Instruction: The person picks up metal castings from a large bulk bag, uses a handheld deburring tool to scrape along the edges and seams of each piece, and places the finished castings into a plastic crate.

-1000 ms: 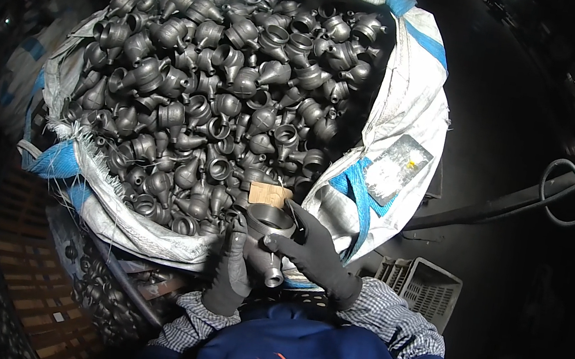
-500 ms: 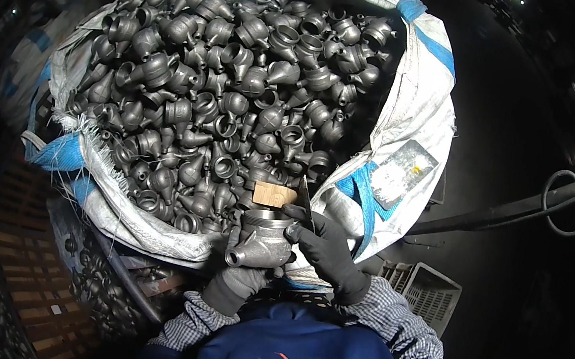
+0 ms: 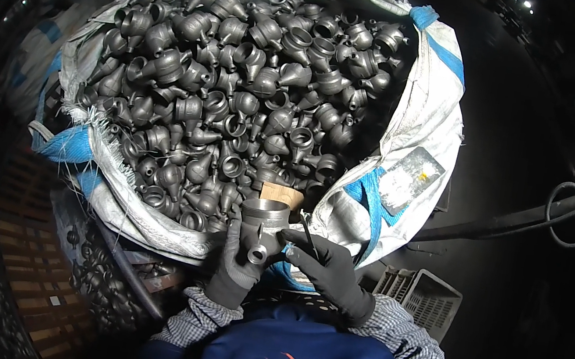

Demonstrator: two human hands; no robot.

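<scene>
My left hand (image 3: 234, 274), in a grey glove, grips a dark grey metal casting (image 3: 263, 226) from its left side and below. The casting's wide threaded mouth faces up, and its narrow spout points toward me. My right hand (image 3: 336, 274), in a black glove, is closed round a thin dark strip-like tool (image 3: 309, 236) whose exact kind I cannot make out. Its fingertips are close to the casting's right side; whether they touch it is unclear. Just beyond the casting's mouth lies a pale wooden block (image 3: 282, 194).
A big white woven sack (image 3: 438, 90) with blue straps, heaped with similar castings (image 3: 239, 102), fills the space ahead. A grey plastic crate (image 3: 432, 305) stands at the right, below a long dark pole (image 3: 495, 229) with a hose. Slatted wood (image 3: 34, 234) shows at the left.
The casting has turned in my left hand, so its spout swings from lower left to facing me. The tool in my right hand has tipped lower, and the view has shifted slightly.
</scene>
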